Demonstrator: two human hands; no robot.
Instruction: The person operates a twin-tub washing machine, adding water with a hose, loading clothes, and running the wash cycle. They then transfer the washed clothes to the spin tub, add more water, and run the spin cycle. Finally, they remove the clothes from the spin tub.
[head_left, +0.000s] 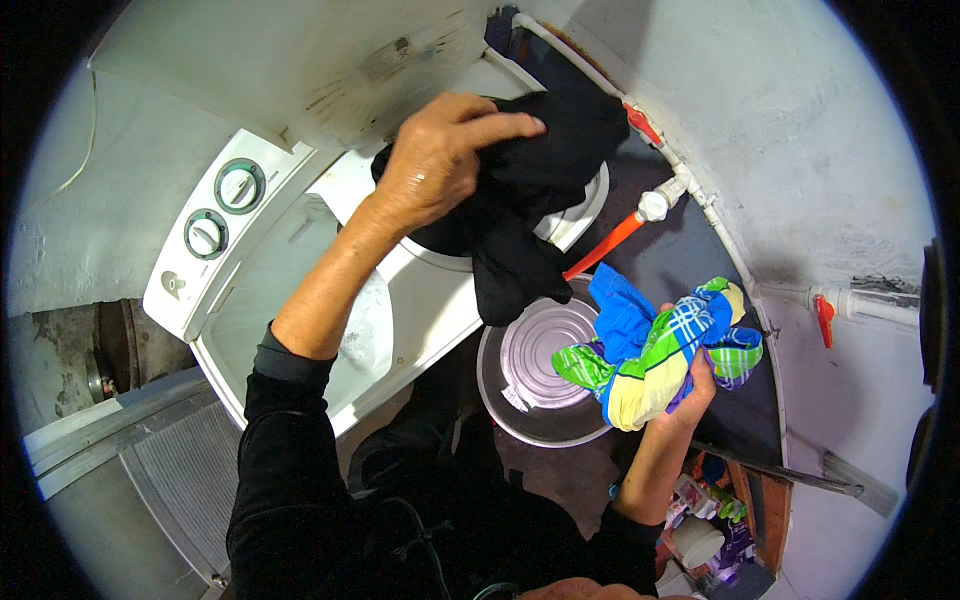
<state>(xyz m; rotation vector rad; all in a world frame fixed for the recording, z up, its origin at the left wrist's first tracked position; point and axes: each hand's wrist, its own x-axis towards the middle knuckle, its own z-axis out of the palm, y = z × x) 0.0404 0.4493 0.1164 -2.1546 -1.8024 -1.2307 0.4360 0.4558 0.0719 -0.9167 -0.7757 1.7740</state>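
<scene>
My left hand (439, 161) is over the spin-tub side of a white twin-tub washing machine (435, 292), its fingers curled on a black garment (540, 161). One finger stretches across the cloth, and the garment hangs past the machine's front edge. In my right hand (694, 390) is a bunched cloth (660, 352) with blue, green, yellow and plaid areas. It hangs partly over a round metal basin (491, 382), whose visible bottom is ridged. The black garment covers much of the spin-tub opening.
The wash tub (367, 337) holds sudsy water beneath my left forearm. Two control knobs (238, 189) sit on the machine's panel. White pipes with a red valve handle (824, 321) run along the wall beside a dark counter (652, 251). Containers (697, 541) crowd a low shelf.
</scene>
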